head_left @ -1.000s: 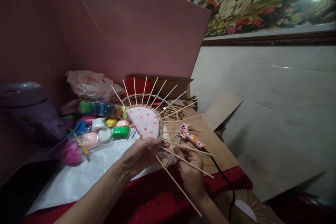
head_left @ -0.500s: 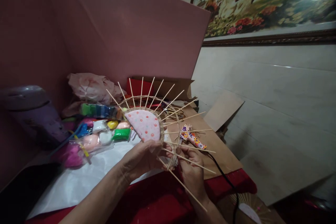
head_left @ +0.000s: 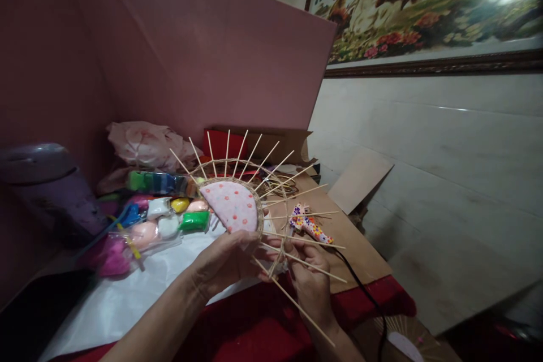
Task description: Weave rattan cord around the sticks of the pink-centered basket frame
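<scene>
Evidently for steadiness, the left hand (head_left: 231, 257) grips the half-round panel (head_left: 232, 206) by its lower edge, lower centre of frame. The right hand (head_left: 309, 268) pinches twine (head_left: 281, 253) among sticks (head_left: 335, 277), presumably for tension.

The person has two hands in view, one left hand (head_left: 227, 260) and one right hand (head_left: 311, 274). Their piece counts one half-round dotted panel (head_left: 233, 206) and fourteen thin sticks (head_left: 303, 312). Around it are one flower-patterned glue gun (head_left: 313, 228), one bright green packet (head_left: 194, 221), one yellow packet (head_left: 180, 205), two white packets (head_left: 168, 227), one purple canister (head_left: 55, 198) and one framed picture (head_left: 424, 17).
</scene>
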Motion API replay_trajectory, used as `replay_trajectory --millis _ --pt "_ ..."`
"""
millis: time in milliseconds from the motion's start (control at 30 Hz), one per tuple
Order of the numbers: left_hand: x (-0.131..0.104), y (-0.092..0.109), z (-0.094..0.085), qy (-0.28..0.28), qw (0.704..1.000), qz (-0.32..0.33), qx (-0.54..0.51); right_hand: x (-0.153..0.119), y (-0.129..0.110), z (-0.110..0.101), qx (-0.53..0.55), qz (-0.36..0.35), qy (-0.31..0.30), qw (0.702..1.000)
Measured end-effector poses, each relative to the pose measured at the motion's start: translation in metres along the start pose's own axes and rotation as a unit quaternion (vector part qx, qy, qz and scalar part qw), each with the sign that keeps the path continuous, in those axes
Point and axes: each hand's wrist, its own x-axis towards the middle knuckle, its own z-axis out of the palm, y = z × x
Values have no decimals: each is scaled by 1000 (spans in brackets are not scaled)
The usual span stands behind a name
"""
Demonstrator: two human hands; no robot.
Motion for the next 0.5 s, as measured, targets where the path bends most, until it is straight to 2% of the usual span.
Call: replay_trajectory --millis 167,367,500 --pt "1 -1 -2 2 1000 7 3 1 5 -3 2 -26 10 1000" --pt "2 -1 -2 15 1000 14 5 -3 7 -5 -6 -23 22 999" --pt "2 -1 -2 8 1000 23 3 -5 10 -9 -33 -33 50 998"
